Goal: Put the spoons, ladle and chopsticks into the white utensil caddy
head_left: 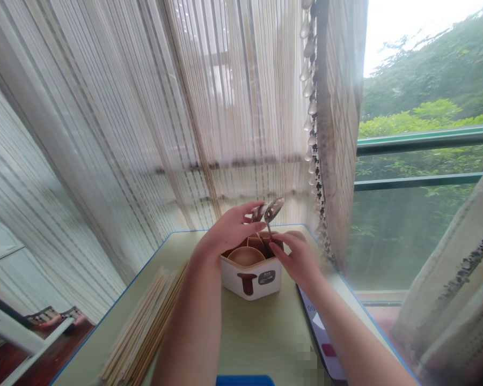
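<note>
A white and brown cutlery holder (pixel 251 280) with several compartments stands on the table, its round cup toward me. Two metal spoons rise from its right rear part, bowls up. My left hand (pixel 241 222) has its thumb and fingers around the left spoon (pixel 258 213), just below the bowl. Lower down, my right hand (pixel 293 252) pinches the handle of the right spoon (pixel 274 209) near the holder's rim. The lower ends of both handles are hidden in the holder and behind my fingers.
Bundled wooden chopsticks (pixel 145 327) lie to the left, partly behind my left forearm. A phone (pixel 320 332) rests under my right forearm. Something blue (pixel 245 380) shows at the near edge. The table (pixel 257 332) reaches curtains (pixel 233 134) at the back and a window (pixel 418 161) at right.
</note>
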Demonstrator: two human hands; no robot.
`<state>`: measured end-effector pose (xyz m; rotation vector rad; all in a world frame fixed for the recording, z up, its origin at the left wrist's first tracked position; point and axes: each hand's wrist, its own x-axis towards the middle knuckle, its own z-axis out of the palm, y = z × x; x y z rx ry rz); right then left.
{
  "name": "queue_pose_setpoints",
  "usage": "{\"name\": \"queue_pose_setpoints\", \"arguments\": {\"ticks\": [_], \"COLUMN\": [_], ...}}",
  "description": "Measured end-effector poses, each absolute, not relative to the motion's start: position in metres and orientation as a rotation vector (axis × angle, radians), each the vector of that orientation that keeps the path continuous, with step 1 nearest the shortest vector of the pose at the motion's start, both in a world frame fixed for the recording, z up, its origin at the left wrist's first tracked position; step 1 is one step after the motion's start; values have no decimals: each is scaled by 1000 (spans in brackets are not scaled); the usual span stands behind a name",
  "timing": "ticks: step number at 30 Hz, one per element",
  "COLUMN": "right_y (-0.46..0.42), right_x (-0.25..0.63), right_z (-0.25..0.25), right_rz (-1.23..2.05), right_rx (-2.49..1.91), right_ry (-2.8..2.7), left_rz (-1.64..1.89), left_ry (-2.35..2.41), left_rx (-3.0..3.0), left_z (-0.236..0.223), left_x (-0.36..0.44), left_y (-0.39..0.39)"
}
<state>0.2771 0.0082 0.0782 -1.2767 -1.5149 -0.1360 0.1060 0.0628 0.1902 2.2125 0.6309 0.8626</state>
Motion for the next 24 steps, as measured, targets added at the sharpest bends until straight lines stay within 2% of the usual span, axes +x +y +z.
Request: {"name": "queue_pose_setpoints", "arguments": {"ticks": [8, 14, 24], "right_y": [6, 7, 2], "right_x": [275, 277, 279], "right_z": [80, 79, 83], "right_rz": [-132, -152, -100], "right_rx": [-1283, -1270, -1281], "right_ry": [-1511, -1524, -1520], "left_rz": [1182, 1099, 1178], "left_ry": [585, 644, 655], "left_rx": [2201, 2291, 2395], "left_z": [198, 191, 181], "left_x": [117, 133, 147], "left_y": [46, 39, 42]}}
